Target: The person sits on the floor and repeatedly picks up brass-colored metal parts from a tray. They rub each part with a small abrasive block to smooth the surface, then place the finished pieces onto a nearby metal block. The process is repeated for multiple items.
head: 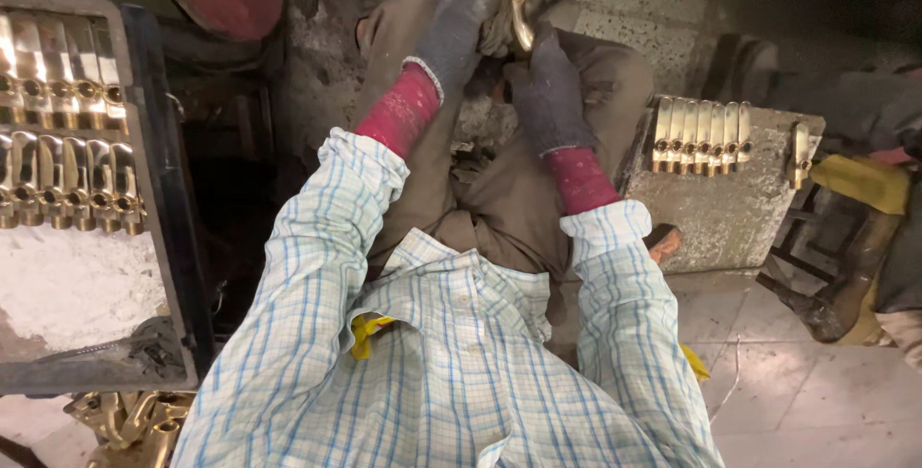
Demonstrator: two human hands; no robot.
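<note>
A shiny brass part (520, 12) was held up over the lap. It was gripped by the left hand (459, 31), whose gray-gloved fingers were closed around it. The right hand (545, 84), gloved too, was kept just below the part, touching it, with fingers curled; how tightly could not be told. More brass parts (702, 135) were lined up on a stone block (730, 209) right of the right hand. Rows of brass parts (67, 142) were laid in a tray (163, 190) far left of the left hand.
</note>
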